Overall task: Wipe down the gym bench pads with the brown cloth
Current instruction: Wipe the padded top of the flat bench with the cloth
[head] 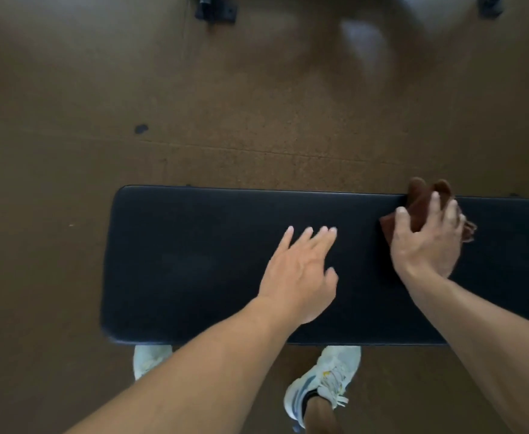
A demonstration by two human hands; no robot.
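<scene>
Brown cloth, bunched, is pressed against the black pad near its far edge, toward the right of the view; part of it is draped past that edge. It is held under the right hand, whose fingers are spread and curled over the folds, gripping it. The left hand is laid on the middle of the pad, fingers straight and slightly fanned, nothing held; whether the palm bears weight cannot be told.

Progress, as a judgement: wiping is under way at the far right portion. No wet streaks or sheen are seen on the pad, so what has already been covered cannot be read from the surface. A faint dull patch is noted left of centre. The left end and near edge are presumed still to be done. Only one pad is in view; others, if any, are outside it.

Pad: dark, matte, rounded corners, cut off at the right. Floor: brown, speckled, with a seam line and one dark spot. White shoes are seen at the near edge. Black metal feet are noted at the top, blurred.
</scene>
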